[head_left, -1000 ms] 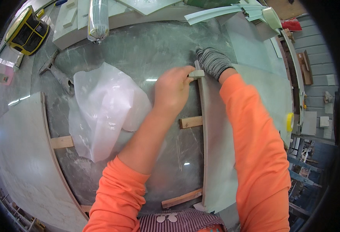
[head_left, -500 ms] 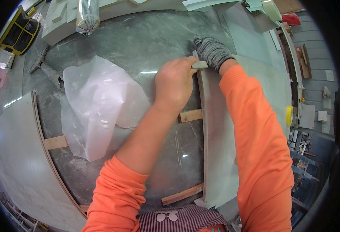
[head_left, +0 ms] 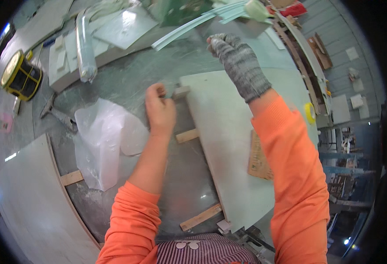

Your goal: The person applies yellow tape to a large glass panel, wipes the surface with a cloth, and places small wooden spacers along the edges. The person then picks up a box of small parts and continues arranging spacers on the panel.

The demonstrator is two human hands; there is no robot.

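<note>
My bare left hand (head_left: 160,110) is over the dark marbled tabletop, fingers loosely bent and thumb apart from them. Nothing shows in it. Just to its right, apart from it, a small grey block (head_left: 181,92) sits at the far left corner of a pale panel (head_left: 220,132). My right hand (head_left: 237,61), in a grey knitted glove with bare fingertips, is raised over the panel's far edge. Its fingers are curled in; whatever they may hold is hidden. Wooden strips (head_left: 187,135) stick out from under the panel. A flat brown cardboard piece (head_left: 259,158) lies on it, partly behind my right forearm.
Crumpled translucent plastic sheeting (head_left: 109,141) lies left of my left arm, beside a scraper-like tool (head_left: 54,112). Another pale panel (head_left: 39,193) rests at the left. Farther back are a sealant tube (head_left: 85,48), a black-and-yellow bucket (head_left: 21,75) and pale strips (head_left: 198,24). Yellow tape (head_left: 309,113) is at the right.
My left hand has let go of the small block and moved left. My right hand has lifted away from the panel's corner, farther off. The view has shifted, and the cardboard now shows.
</note>
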